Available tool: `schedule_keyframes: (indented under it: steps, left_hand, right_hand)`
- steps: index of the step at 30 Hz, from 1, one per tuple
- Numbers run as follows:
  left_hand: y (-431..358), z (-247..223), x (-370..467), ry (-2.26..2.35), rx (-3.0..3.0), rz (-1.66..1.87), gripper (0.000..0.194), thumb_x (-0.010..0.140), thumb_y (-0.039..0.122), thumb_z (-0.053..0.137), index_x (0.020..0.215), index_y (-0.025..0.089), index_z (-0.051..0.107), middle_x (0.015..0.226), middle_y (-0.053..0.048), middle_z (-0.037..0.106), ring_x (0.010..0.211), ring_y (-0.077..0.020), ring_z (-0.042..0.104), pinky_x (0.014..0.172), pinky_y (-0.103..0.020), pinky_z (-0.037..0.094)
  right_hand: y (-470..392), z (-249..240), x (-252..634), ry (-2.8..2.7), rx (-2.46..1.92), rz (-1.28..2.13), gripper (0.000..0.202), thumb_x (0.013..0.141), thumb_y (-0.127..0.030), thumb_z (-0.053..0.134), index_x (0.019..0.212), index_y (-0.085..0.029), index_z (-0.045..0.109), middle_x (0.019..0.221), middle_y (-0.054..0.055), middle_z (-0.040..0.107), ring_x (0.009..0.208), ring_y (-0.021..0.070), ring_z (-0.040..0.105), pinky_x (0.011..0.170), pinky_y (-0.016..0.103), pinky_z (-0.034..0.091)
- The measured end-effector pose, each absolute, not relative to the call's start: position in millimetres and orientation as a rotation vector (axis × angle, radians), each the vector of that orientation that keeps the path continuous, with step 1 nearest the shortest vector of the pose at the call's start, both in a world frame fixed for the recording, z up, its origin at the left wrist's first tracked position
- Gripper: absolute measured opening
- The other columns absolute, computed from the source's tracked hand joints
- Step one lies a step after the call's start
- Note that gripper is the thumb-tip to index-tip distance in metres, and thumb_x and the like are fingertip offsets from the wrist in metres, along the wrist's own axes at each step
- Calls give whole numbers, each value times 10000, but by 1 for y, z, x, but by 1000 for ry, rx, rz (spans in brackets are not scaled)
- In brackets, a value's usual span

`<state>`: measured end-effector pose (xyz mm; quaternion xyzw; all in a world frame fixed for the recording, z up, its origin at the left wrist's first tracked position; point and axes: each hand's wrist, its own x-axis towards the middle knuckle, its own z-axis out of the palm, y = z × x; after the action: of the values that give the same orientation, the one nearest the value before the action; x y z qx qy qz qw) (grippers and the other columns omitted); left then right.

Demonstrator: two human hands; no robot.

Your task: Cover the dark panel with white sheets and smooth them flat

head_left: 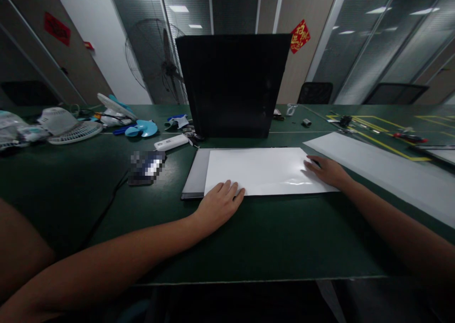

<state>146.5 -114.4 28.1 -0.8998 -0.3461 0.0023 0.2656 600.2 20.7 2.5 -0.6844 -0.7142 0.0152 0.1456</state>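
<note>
A glossy white sheet [256,169] lies over a thin light-grey flat panel [195,174] with a dark edge. The panel shows only along the left side and front. My left hand [221,204] rests flat on the sheet's front left edge, fingers stretched and slightly apart. At the sheet's right end, my right hand [329,171] touches the surface with its fingers apart. Small glints and creases show in the sheet beside those fingertips. Behind the sheet stands a large black rectangular panel [234,86], upright.
Another long white sheet [384,174] lies to the right. Left of the panel are a white power strip [172,143] and a pixelated device [146,167] with a cable. Fan parts [76,130] and a blue fan blade [141,129] lie farther left. Red-handled pliers [410,137] are at the far right.
</note>
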Motion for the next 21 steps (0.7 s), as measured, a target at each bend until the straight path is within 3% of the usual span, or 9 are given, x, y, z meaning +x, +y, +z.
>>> schedule_keyframes:
  steps: [12, 17, 21]
  left_hand:
    - [-115, 29, 147, -985, -2453, 55, 475, 1050, 108, 488, 1524, 140, 503, 1497, -191, 591, 1287, -315, 633, 1004, -441, 530]
    - [-116, 27, 148, -1056, -2438, 61, 482, 1045, 100, 488, 1523, 157, 508, 1488, -201, 602, 1300, -315, 635, 1027, -468, 525]
    - [-117, 28, 149, -1151, -2424, 116, 497, 1048, 112, 478, 1542, 164, 499, 1494, -219, 598, 1336, -334, 618, 1067, -509, 508]
  right_hand:
    - [23, 0, 599, -2027, -1764, 310, 703, 966, -645, 492, 1485, -185, 609, 1468, 130, 637, 1317, 364, 609, 1137, 553, 461]
    - [22, 1, 596, -2044, -1639, 346, 613, 955, -614, 513, 1438, -260, 647, 1499, 80, 618, 1358, 361, 580, 1160, 566, 439]
    - [19, 5, 593, -2046, -1629, 391, 631, 944, -561, 531, 1485, -248, 614, 1545, 77, 576, 1407, 377, 530, 1188, 593, 394]
